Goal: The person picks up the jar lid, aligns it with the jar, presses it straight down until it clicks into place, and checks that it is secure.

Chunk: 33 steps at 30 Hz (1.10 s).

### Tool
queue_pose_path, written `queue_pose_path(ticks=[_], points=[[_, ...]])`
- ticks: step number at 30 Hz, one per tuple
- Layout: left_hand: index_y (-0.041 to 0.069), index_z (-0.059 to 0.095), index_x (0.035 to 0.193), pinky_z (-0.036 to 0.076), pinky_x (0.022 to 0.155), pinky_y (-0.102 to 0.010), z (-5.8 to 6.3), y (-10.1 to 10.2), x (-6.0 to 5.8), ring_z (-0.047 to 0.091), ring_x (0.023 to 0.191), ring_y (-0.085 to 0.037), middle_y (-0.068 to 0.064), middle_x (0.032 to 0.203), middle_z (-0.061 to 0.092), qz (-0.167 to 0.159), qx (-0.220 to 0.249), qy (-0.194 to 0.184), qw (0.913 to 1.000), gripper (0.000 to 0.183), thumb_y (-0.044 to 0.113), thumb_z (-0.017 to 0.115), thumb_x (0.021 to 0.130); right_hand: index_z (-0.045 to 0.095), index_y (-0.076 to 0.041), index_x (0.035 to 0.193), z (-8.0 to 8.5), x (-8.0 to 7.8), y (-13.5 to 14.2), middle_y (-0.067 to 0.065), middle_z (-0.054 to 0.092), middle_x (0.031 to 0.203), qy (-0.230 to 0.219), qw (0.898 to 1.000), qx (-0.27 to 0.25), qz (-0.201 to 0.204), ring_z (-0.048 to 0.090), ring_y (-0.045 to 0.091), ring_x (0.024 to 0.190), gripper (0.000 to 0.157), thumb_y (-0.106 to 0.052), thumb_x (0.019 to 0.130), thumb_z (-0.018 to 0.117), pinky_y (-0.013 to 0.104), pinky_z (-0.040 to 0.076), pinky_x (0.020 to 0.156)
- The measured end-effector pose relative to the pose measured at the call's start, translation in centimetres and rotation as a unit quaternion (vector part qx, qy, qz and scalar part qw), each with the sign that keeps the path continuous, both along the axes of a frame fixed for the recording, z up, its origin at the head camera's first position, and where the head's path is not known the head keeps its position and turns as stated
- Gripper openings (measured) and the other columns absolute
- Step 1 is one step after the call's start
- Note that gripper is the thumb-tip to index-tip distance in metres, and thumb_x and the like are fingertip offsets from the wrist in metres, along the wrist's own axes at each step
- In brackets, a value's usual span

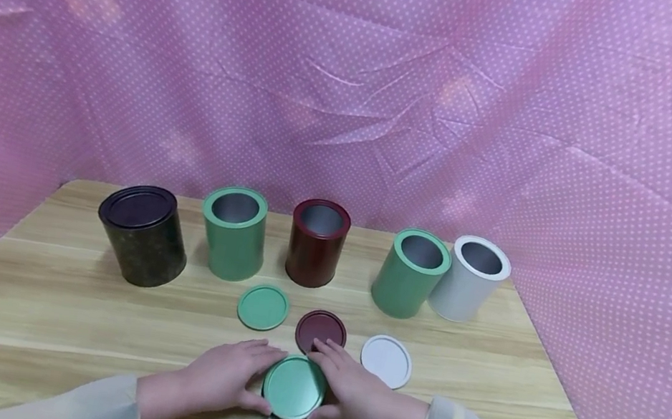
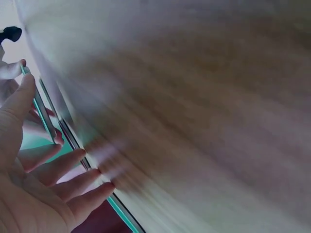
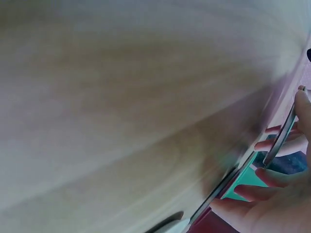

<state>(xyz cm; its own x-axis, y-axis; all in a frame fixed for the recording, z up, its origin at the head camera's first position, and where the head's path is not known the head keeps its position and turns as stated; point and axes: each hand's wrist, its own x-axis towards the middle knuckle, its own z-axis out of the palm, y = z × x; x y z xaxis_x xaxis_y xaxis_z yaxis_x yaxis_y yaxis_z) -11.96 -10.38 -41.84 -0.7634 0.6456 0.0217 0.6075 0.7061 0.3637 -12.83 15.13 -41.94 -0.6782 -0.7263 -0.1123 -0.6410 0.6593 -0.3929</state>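
A round green lid [image 1: 294, 388] is held level near the table's front edge, between both hands. My left hand [image 1: 230, 371] grips its left rim with thumb and index finger, while my right hand [image 1: 354, 390] holds the right rim in the same manner. In the wrist views the lid [image 2: 44, 116] appears raised a little off the tabletop, the other fingers spread out beneath or beyond it. Just past the right fingertips lies a dark red lid [image 1: 317, 324], partly covered by them. A second green lid [image 1: 263, 307] and a white lid [image 1: 386, 360] lie flat nearby.
Along the back of the wooden table [image 1: 34, 309] stand a lidded black can [image 1: 149, 254], an uncovered green can [image 1: 236, 249], a dark red can [image 1: 314, 257], another green can [image 1: 401, 284] and a white can [image 1: 460, 293]. Pink dotted cloth [image 1: 353, 96] hangs behind and beside.
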Motion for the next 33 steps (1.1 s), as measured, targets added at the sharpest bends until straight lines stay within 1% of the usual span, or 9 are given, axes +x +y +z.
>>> queue_pose_path(ticks=[5, 10, 12, 15, 19, 23, 25, 29, 33], points=[[0.01, 0.056, 0.134, 0.053, 0.092, -0.043, 0.5, -0.2, -0.2, 0.061, 0.116, -0.021, -0.004, 0.128, 0.064, 0.004, 0.028, -0.002, 0.9996, 0.079, 0.061, 0.071, 0.076, 0.038, -0.008, 0.144, 0.3, -0.1, 0.2, 0.016, 0.032, 0.155, -0.006, 1.0, -0.023, -0.01, 0.027, 0.035, 0.145, 0.081, -0.048, 0.083, 0.072, 0.052, 0.032, 0.113], [0.012, 0.056, 0.135, 0.053, 0.093, -0.043, 1.1, -0.4, -0.3, 0.061, 0.116, -0.021, -0.003, 0.13, 0.063, -0.001, 0.052, 0.01, 0.9986, 0.076, 0.06, 0.071, 0.077, 0.039, -0.01, 0.144, 1.0, -0.3, 0.5, 0.014, 0.032, 0.156, -0.022, 0.998, -0.053, -0.019, 0.028, 0.031, 0.145, 0.08, -0.045, 0.082, 0.074, 0.051, 0.031, 0.114], [0.013, 0.055, 0.136, 0.052, 0.095, -0.044, 1.3, -0.5, -0.4, 0.06, 0.119, -0.022, -0.004, 0.132, 0.062, 0.003, 0.061, 0.0, 0.9982, 0.077, 0.06, 0.07, 0.078, 0.039, -0.009, 0.144, 1.3, -0.5, 0.5, 0.014, 0.033, 0.155, -0.028, 0.997, -0.067, -0.018, 0.028, 0.031, 0.145, 0.079, -0.043, 0.082, 0.075, 0.051, 0.031, 0.114], [0.013, 0.053, 0.139, 0.049, 0.099, -0.047, 1.7, -0.7, -0.5, 0.057, 0.124, -0.025, -0.006, 0.137, 0.058, 0.013, 0.074, -0.029, 0.9968, 0.081, 0.063, 0.068, 0.077, 0.04, -0.009, 0.144, 1.6, -0.6, 0.6, 0.014, 0.034, 0.154, -0.036, 0.996, -0.086, -0.014, 0.028, 0.03, 0.145, 0.079, -0.039, 0.081, 0.076, 0.051, 0.031, 0.114], [0.015, 0.05, 0.142, 0.045, 0.104, -0.048, 2.1, -0.9, -0.5, 0.052, 0.13, -0.025, -0.006, 0.141, 0.055, 0.025, 0.09, -0.065, 0.9935, 0.083, 0.064, 0.066, 0.077, 0.039, -0.006, 0.144, 1.9, -0.8, 0.6, 0.017, 0.035, 0.153, -0.029, 0.994, -0.109, -0.004, 0.029, 0.032, 0.144, 0.08, -0.036, 0.081, 0.077, 0.052, 0.033, 0.113], [0.017, 0.05, 0.142, 0.043, 0.105, -0.051, 2.4, -1.0, -0.5, 0.049, 0.132, -0.027, -0.006, 0.143, 0.053, 0.034, 0.107, -0.084, 0.9901, 0.082, 0.063, 0.067, 0.077, 0.038, -0.004, 0.145, 2.1, -1.0, 0.8, 0.018, 0.036, 0.153, -0.025, 0.99, -0.136, 0.007, 0.033, 0.033, 0.142, 0.081, -0.033, 0.081, 0.078, 0.051, 0.035, 0.112], [0.018, 0.05, 0.142, 0.042, 0.105, -0.052, 2.5, -1.0, -0.4, 0.049, 0.132, -0.029, -0.008, 0.143, 0.052, 0.036, 0.117, -0.085, 0.9888, 0.081, 0.062, 0.068, 0.077, 0.038, -0.004, 0.145, 2.1, -1.2, 0.7, 0.018, 0.036, 0.152, -0.035, 0.986, -0.159, 0.016, 0.036, 0.032, 0.14, 0.082, -0.03, 0.08, 0.079, 0.046, 0.04, 0.109], [0.018, 0.049, 0.142, 0.043, 0.103, -0.055, 2.8, -1.2, -0.4, 0.05, 0.131, -0.031, -0.009, 0.143, 0.052, 0.039, 0.141, -0.08, 0.986, 0.078, 0.058, 0.069, 0.078, 0.037, -0.006, 0.146, 2.5, -1.7, 0.7, 0.015, 0.039, 0.15, -0.051, 0.979, -0.195, 0.023, 0.041, 0.029, 0.137, 0.084, -0.027, 0.078, 0.082, 0.04, 0.043, 0.107], [0.017, 0.049, 0.143, 0.045, 0.101, -0.054, 3.1, -1.2, -0.5, 0.053, 0.128, -0.03, -0.008, 0.142, 0.053, 0.044, 0.168, -0.08, 0.9814, 0.078, 0.055, 0.071, 0.078, 0.038, -0.01, 0.146, 2.9, -2.0, 0.8, 0.015, 0.042, 0.149, -0.048, 0.977, -0.207, 0.019, 0.042, 0.028, 0.136, 0.084, -0.027, 0.077, 0.082, 0.045, 0.039, 0.11]])
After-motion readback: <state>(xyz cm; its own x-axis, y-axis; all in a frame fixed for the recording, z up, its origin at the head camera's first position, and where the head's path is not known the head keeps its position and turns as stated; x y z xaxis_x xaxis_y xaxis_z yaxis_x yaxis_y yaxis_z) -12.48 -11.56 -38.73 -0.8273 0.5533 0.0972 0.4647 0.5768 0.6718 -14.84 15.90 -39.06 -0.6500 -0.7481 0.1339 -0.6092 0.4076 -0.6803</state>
